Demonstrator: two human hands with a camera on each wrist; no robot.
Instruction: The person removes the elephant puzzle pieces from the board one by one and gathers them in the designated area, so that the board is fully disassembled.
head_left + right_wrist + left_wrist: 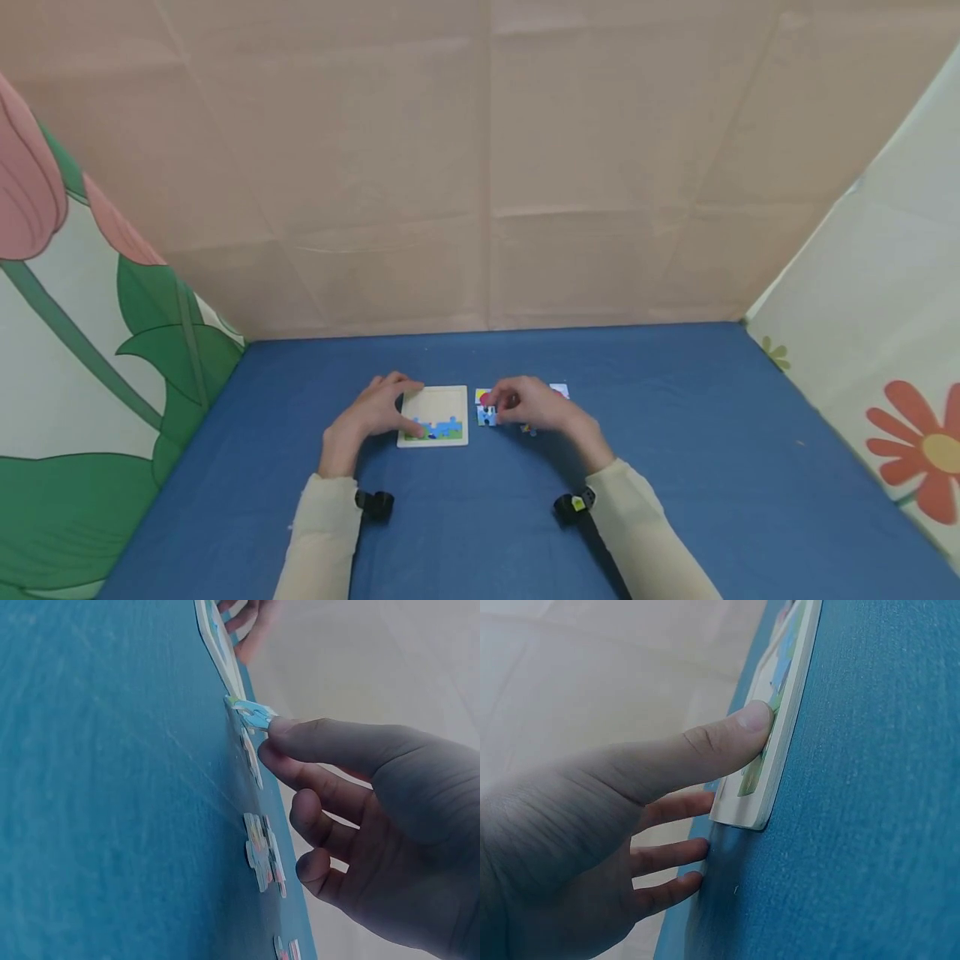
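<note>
A pale wooden puzzle tray (441, 400) lies flat on the blue tabletop (675, 433), with blue and green pieces (441, 430) fitted along its near edge. My left hand (371, 411) rests at the tray's left side. In the left wrist view its thumb (739, 731) presses on the tray's (784, 742) corner and the straight fingers lie beside it on the table. My right hand (528, 406) hovers just right of the tray over loose pieces. Thumb and forefinger of that hand (271, 741) pinch a light-blue puzzle piece (253, 714), tilted up off the table.
Loose puzzle pieces (262, 851) lie on the cloth under the right hand, and one (559, 390) shows beyond it. Beige paper walls rise behind the table; flowered panels stand at the left (90, 333) and right (900, 417).
</note>
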